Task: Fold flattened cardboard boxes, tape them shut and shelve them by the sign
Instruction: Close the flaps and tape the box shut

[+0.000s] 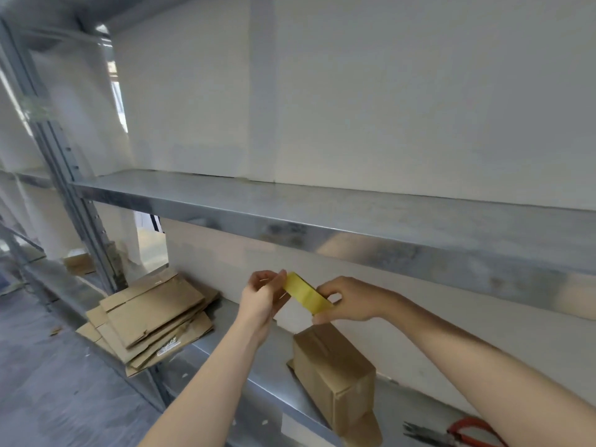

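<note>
Lower shelf (258, 379): metal; carries everything listed here.
Flattened boxes (151, 321): loose stack at left, overhanging the front edge.
Folded box (335, 372): stands further right.
Scissors (451, 435): red-handled, far right.
Upper shelf (322, 208): metal, bare.

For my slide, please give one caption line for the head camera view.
Both hands, left hand and right hand, stretch yellow tape above a folded cardboard box on the metal shelf.

Both arms reach forward; left hand (264, 293) and right hand (350, 300) raised, fingers pinched
</note>
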`<state>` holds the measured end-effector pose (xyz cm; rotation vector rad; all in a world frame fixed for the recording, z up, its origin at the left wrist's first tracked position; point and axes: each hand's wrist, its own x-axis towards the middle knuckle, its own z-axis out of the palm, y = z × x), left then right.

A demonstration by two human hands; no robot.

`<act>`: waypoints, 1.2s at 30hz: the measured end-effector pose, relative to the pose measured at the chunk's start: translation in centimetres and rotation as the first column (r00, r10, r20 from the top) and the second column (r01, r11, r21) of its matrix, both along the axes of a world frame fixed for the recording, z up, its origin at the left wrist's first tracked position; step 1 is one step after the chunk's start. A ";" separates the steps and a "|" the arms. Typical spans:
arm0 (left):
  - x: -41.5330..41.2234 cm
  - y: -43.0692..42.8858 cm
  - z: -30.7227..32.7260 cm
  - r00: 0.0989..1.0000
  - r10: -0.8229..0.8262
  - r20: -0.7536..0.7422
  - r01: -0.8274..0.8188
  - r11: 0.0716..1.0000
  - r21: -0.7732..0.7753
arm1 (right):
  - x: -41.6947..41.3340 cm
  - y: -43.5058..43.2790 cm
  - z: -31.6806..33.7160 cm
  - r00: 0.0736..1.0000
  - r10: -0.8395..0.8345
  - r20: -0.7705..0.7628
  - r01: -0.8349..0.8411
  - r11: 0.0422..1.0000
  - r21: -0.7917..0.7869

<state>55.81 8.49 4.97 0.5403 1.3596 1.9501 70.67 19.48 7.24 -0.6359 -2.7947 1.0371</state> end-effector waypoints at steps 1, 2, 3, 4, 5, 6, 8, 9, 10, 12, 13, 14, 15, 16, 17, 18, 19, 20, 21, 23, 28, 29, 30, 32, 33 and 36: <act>-0.6 0.5 0.1 1.000 -0.012 0.016 0.012 1.000 -0.011 | -0.5 0.5 0.2 1.000 0.005 0.025 -0.005 1.000 0.010; -1.4 0.9 0.2 1.000 -0.012 0.018 0.012 1.000 -0.023 | -0.9 1.0 0.5 0.999 0.021 0.048 -0.022 0.999 0.026; -2.1 1.4 0.4 1.000 -0.006 0.003 0.006 0.999 -0.040 | -1.4 1.5 0.6 0.997 0.033 0.064 -0.035 0.999 0.027; -2.8 1.9 0.4 1.000 -0.001 -0.026 -0.001 0.998 -0.060 | -1.8 1.9 0.8 0.997 0.042 0.067 -0.042 0.999 0.011; -3.5 2.5 0.3 0.998 0.002 -0.067 -0.008 0.996 -0.087 | -2.2 2.2 0.8 0.997 0.038 0.066 -0.037 0.999 -0.013; -4.1 3.0 0.3 0.994 -0.001 -0.108 -0.011 0.993 -0.114 | -2.5 2.3 0.8 0.998 0.028 0.060 -0.025 0.999 -0.037; -5.3 4.2 0.2 0.981 -0.028 -0.193 -0.005 0.985 -0.170 | -3.3 2.8 0.5 0.997 0.001 0.072 0.005 0.997 -0.075; -5.7 4.8 0.2 0.969 -0.056 -0.242 0.009 0.981 -0.191 | -3.7 3.0 0.3 0.996 -0.017 0.090 0.024 0.996 -0.081; -6.1 5.4 0.2 0.953 -0.091 -0.289 0.033 0.979 -0.200 | -3.8 3.1 0.3 0.993 -0.027 0.119 0.037 0.996 -0.081; -6.8 6.5 0.2 0.921 -0.157 -0.356 0.087 0.975 -0.205 | -4.4 3.4 0.0 0.990 -0.035 0.138 0.049 0.994 -0.100; -7.1 7.1 0.2 0.908 -0.180 -0.378 0.108 0.973 -0.205 | -4.6 3.4 0.1 0.988 -0.039 0.147 0.057 0.991 -0.124; -7.4 7.7 0.2 0.896 -0.196 -0.399 0.125 0.972 -0.199 | -4.7 3.3 0.1 0.986 -0.076 0.147 0.097 0.985 -0.141; -7.7 8.3 0.3 0.883 -0.213 -0.417 0.140 0.970 -0.200 | -4.9 3.1 0.1 0.984 -0.100 0.149 0.120 0.984 -0.133; -8.1 9.1 0.2 0.872 -0.242 -0.425 0.173 0.966 -0.194 | -5.3 2.9 0.0 0.979 -0.144 0.146 0.162 0.979 -0.124; -8.4 9.8 0.1 0.858 -0.282 -0.429 0.216 0.956 -0.197 | -5.7 2.7 -0.1 0.973 -0.182 0.138 0.198 0.974 -0.108; -8.9 10.7 -0.2 0.844 -0.316 -0.433 0.251 0.947 -0.202 | -6.0 2.6 -0.3 0.968 -0.217 0.128 0.230 0.968 -0.102; -9.2 11.6 -0.4 0.822 -0.358 -0.444 0.276 0.931 -0.239 | -6.3 2.4 -0.5 0.964 -0.244 0.105 0.252 0.965 -0.076; -9.6 12.4 -0.7 0.790 -0.405 -0.460 0.296 0.909 -0.292 | -6.4 2.2 -0.6 0.957 -0.277 0.085 0.281 0.959 -0.044; -9.9 13.1 -1.0 0.749 -0.460 -0.476 0.315 0.880 -0.355 | -6.3 2.0 -0.8 0.942 -0.329 0.075 0.331 0.943 -0.023; -10.2 13.8 -1.4 0.714 -0.519 -0.470 0.364 0.848 -0.384 | -6.4 0.9 -0.4 0.908 -0.418 0.002 0.418 0.908 0.009; -9.7 14.2 -1.8 0.671 -0.527 -0.521 0.468 0.847 -0.254 | -6.5 -1.5 0.5 0.863 -0.483 -0.149 0.495 0.867 0.051; -9.3 14.3 -1.8 0.634 -0.515 -0.577 0.466 0.850 -0.246 | -6.2 -1.6 0.3 0.856 -0.502 -0.125 0.512 0.857 0.065; -8.7 14.3 -1.7 0.586 -0.505 -0.634 0.464 0.850 -0.248 | -5.9 -1.9 0.3 0.842 -0.532 -0.089 0.538 0.840 0.069; -7.4 14.5 -1.8 0.504 -0.520 -0.690 0.502 0.826 -0.256 | -5.0 -2.6 0.2 0.813 -0.582 -0.029 0.583 0.811 0.057; -6.7 14.4 -1.7 0.485 -0.546 -0.684 0.553 0.797 -0.244 | -4.4 -3.0 0.3 0.798 -0.603 0.000 0.602 0.797 0.049; -5.1 14.5 -1.5 0.358 -0.581 -0.731 0.661 0.710 -0.241 | -3.5 -4.7 1.0 0.734 -0.676 0.063 0.674 0.736 0.058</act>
